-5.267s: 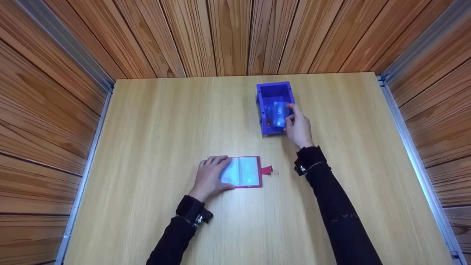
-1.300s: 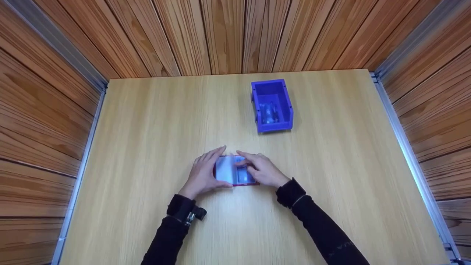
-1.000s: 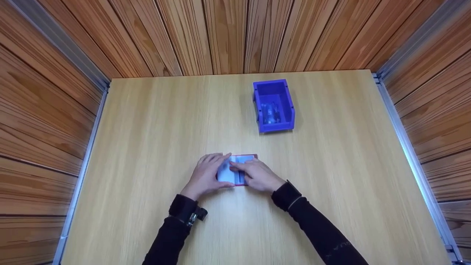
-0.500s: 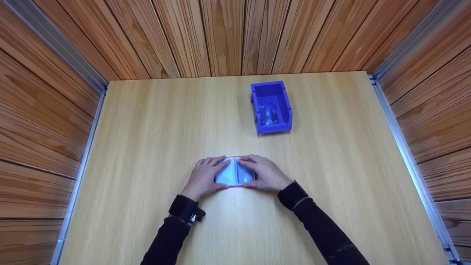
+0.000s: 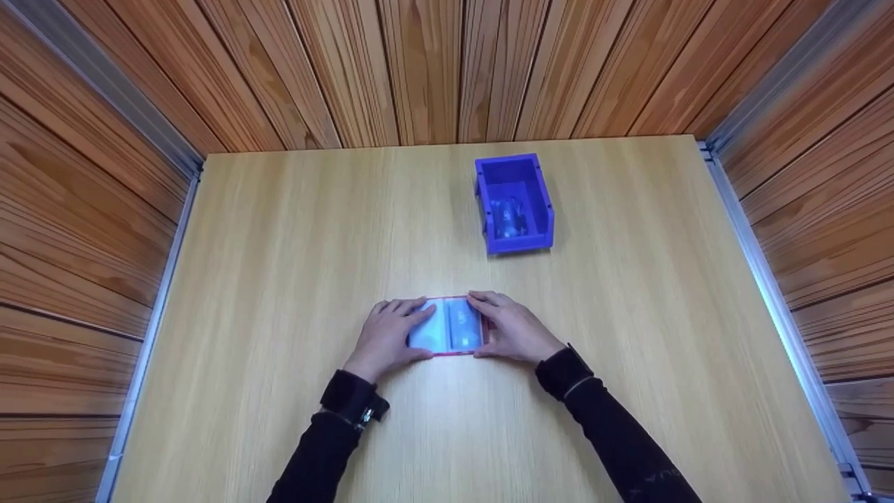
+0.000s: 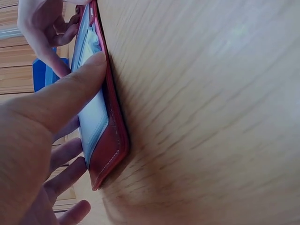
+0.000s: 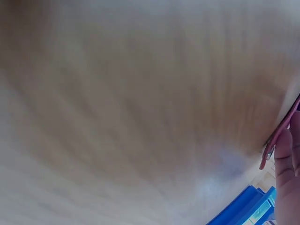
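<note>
A red card holder (image 5: 441,353) lies spread on the table, its two clear sleeve pages facing up. On the right page shows a blue card (image 5: 464,327) with pale marks; the left page looks whitish. My left hand (image 5: 388,333) grips the holder's left side, its thumb (image 6: 86,75) over the near edge and its fingers at the far edge. Opposite it, my right hand (image 5: 518,330) holds the right side between thumb and fingers, covering the strap side. In the right wrist view only a bit of the red cover (image 7: 281,129) shows beside the right hand's fingers.
Beyond the hands, right of centre, stands a blue-purple bin (image 5: 520,244) with several clear and bluish card-like pieces (image 5: 508,216) inside. Wood-panelled walls (image 5: 426,70) and metal rails (image 5: 150,335) border the wooden table (image 5: 300,230).
Earlier my right hand held a blue card at the bin; it came to the holder and worked over the right page. Now it has slid to the right edge, uncovering the card. The left hand stayed.
</note>
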The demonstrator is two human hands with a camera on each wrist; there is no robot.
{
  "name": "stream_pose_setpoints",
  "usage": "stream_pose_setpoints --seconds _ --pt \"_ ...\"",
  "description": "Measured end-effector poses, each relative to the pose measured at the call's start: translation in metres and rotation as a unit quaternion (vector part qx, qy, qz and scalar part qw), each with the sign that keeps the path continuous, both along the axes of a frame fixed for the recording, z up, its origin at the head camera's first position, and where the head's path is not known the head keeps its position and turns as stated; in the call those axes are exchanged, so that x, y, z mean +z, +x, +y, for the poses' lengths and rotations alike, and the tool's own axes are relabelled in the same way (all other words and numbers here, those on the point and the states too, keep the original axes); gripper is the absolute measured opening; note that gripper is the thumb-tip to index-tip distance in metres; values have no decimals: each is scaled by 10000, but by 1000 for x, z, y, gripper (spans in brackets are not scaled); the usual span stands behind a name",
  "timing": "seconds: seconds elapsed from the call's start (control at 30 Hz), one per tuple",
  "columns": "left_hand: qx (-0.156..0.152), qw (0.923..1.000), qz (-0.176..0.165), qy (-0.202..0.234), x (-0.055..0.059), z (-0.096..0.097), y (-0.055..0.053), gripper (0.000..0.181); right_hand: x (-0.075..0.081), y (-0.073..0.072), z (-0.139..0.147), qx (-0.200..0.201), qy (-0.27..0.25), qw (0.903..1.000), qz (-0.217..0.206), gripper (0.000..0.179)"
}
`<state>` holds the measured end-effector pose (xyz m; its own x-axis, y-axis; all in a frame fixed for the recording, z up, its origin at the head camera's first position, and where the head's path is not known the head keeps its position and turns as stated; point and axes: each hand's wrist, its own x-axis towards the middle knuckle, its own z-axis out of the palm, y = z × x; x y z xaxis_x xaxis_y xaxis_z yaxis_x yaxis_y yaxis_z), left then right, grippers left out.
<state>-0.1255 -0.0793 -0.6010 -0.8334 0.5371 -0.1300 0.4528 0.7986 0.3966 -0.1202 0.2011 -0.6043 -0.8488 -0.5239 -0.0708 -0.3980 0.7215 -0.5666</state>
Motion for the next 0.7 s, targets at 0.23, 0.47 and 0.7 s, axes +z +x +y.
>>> stream_pose_setpoints --seconds 0.23,0.47,0.7 --pt "84 9998 -97 131 -1 -1 0 82 -1 -1 -1 -44 6 10000 -2 99" --pt "264 9995 27 189 5 8 2 73 -2 -2 0 7 -37 10000 49 97" --pt "804 9894 256 1181 5 31 7 24 -4 -2 1 57 -232 9997 85 95"
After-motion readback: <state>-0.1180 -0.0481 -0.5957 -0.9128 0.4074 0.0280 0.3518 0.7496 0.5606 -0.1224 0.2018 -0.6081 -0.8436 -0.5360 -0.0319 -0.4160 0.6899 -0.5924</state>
